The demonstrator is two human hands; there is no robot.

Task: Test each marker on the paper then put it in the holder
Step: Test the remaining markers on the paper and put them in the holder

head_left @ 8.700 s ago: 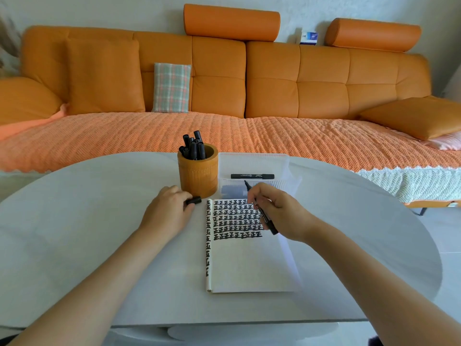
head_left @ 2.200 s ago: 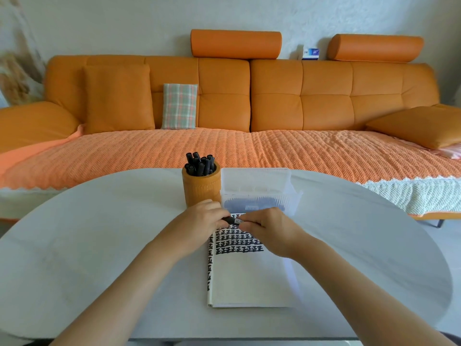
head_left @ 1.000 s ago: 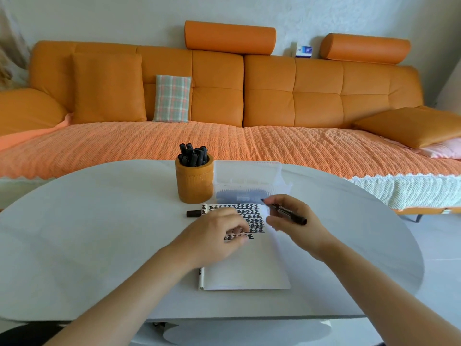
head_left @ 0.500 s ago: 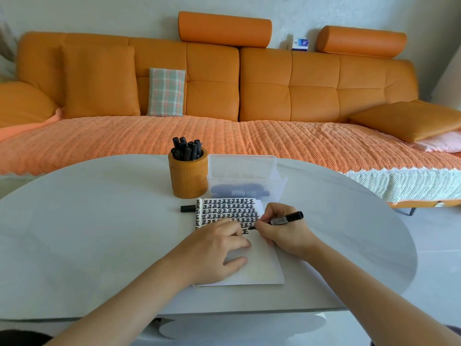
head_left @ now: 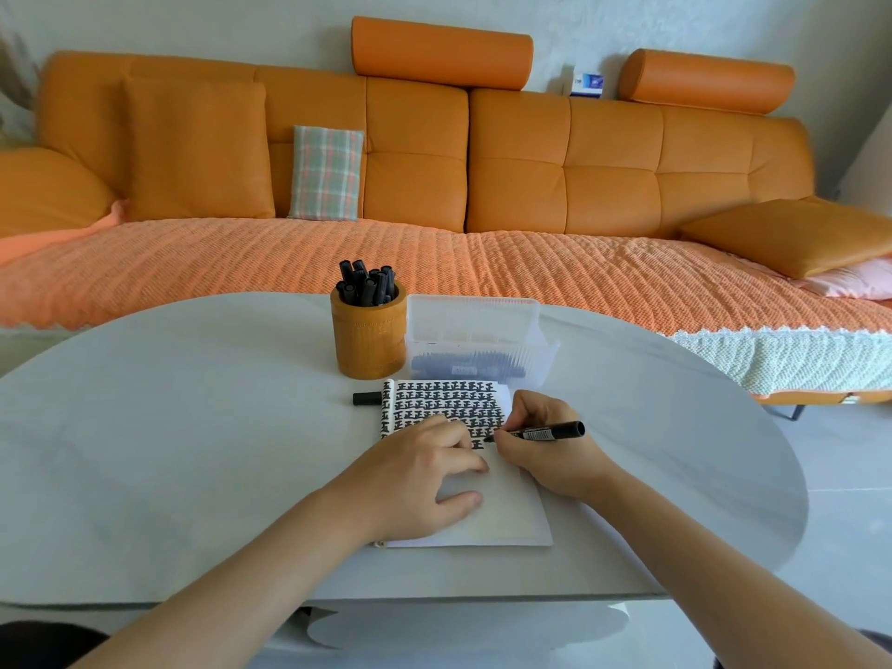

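A white pad of paper (head_left: 502, 514) lies on the table, its upper part filled with rows of black marks. My right hand (head_left: 540, 446) grips a black marker (head_left: 545, 433) with its tip down on the paper at the end of the lowest row. My left hand (head_left: 415, 475) rests flat on the pad, fingers spread, holding it still. The marker's black cap (head_left: 367, 398) lies on the table just left of the pad. Behind it stands an orange-brown round holder (head_left: 369, 338) with several black markers standing in it.
A clear plastic box (head_left: 475, 345) with more dark markers lies open right of the holder, behind the pad. The pale oval table (head_left: 169, 451) ends close in front of me. An orange sofa (head_left: 434, 185) with cushions stands beyond its far edge.
The cap came off the marker and now lies left of the pad. My left hand moved onto the paper, and my right hand brought the marker's tip down to the lowest row.
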